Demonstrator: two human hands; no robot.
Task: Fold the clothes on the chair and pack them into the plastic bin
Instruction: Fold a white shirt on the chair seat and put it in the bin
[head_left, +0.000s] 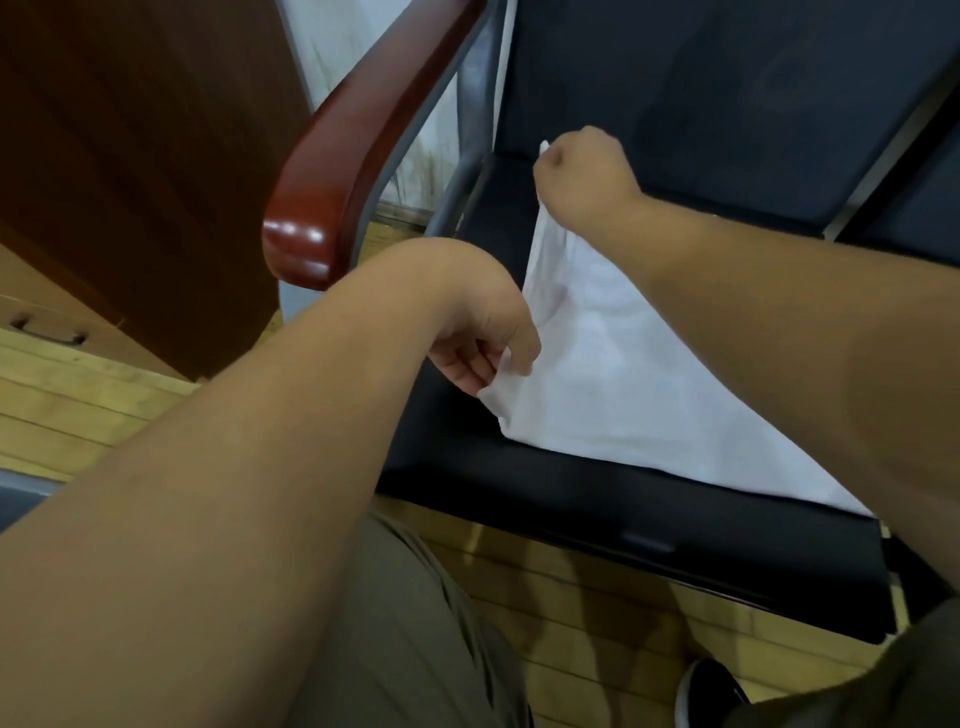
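Floor: pale wooden boards (571, 613) run under the chair, and a brown wooden cabinet (130, 156) stands at the left.
Chair: the dark padded seat (571, 499) and dark backrest (727, 78) fill the right of the head view; a glossy red-brown armrest (332, 156) curves down its left side.
White garment (649, 374): it lies spread on the seat, with its left edge lifted off the cushion and stretched between the two hands.
Left hand (478, 343): the fingers are curled, and thumb and fingers pinch the garment's near left corner just above the seat.
Right hand (582, 171): it is closed in a fist around the garment's far corner, close to the backrest; a tip of cloth sticks out past the knuckles.
Person: olive trousers (405, 649) and a dark shoe (706, 691) show at the bottom.
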